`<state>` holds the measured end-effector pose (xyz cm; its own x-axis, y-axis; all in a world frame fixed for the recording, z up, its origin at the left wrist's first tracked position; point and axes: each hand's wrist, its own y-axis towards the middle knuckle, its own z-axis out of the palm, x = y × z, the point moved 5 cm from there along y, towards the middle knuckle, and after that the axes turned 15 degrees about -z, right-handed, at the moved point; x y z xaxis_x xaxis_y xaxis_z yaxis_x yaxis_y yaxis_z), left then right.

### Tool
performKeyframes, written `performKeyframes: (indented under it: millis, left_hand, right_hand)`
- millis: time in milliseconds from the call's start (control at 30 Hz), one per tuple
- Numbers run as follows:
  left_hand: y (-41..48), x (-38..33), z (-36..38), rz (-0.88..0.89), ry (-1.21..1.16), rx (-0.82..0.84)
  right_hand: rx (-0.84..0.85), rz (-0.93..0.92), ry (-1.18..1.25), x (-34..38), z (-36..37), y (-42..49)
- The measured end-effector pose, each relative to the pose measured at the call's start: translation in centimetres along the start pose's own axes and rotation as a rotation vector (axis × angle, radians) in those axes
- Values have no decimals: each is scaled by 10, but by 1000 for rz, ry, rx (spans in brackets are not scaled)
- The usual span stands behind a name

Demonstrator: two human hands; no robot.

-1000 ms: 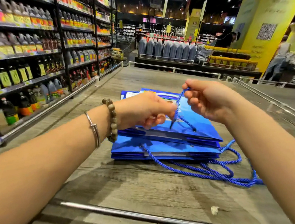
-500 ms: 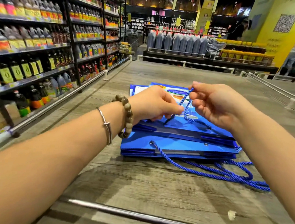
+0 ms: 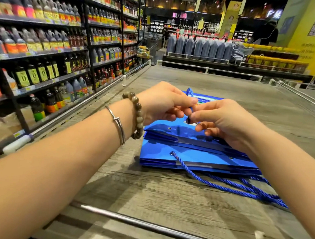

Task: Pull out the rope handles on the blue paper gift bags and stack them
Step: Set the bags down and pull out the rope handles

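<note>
Got my left hand (image 3: 163, 103) and right hand (image 3: 226, 123) both pinching the rope (image 3: 189, 92), upright between them, over the top bag (image 3: 161, 128).

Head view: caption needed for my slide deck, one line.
The left hand and right hand pinch a twisted blue rope handle above blue paper gift bags stacked on a grey wood-grain table.

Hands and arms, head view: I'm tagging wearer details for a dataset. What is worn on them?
Both forearms are bare, with no sleeves in view, and neither the left hand nor the right hand wears a glove. The left wrist carries a bead bracelet of round grey-brown beads and, further up the arm, a thin silver bangle with a small cross-bar. The right wrist shows nothing worn.
</note>
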<state>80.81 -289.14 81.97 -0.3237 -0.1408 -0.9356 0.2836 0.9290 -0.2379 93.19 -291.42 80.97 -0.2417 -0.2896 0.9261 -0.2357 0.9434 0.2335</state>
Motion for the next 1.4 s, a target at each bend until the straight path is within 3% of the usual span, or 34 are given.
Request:
performKeyframes:
  millis: [100, 233, 333, 433, 767, 1200, 1400]
  left_hand:
    - [0, -3, 0, 3, 132, -27]
    - [-4, -16, -16, 77, 804, -217]
    - [-7, 11, -29, -115, 1129, -67]
    - [-6, 28, -31, -139, 1132, 5]
    - [-7, 17, -9, 117, 1050, -82]
    - [-11, 15, -8, 130, 1011, -109]
    - [-17, 3, -3, 311, 879, -232]
  right_hand:
    - [-11, 11, -23, -1, 3, 1]
    - [-8, 33, -23, -1, 3, 2]
    - [-10, 38, -41, 0, 1, 2]
    - [7, 3, -93, 0, 3, 3]
    - [101, -180, -525, -2, 6, 10]
    - [200, -183, -611, -5, 6, 8]
    - [286, -187, -639, 3, -1, 2]
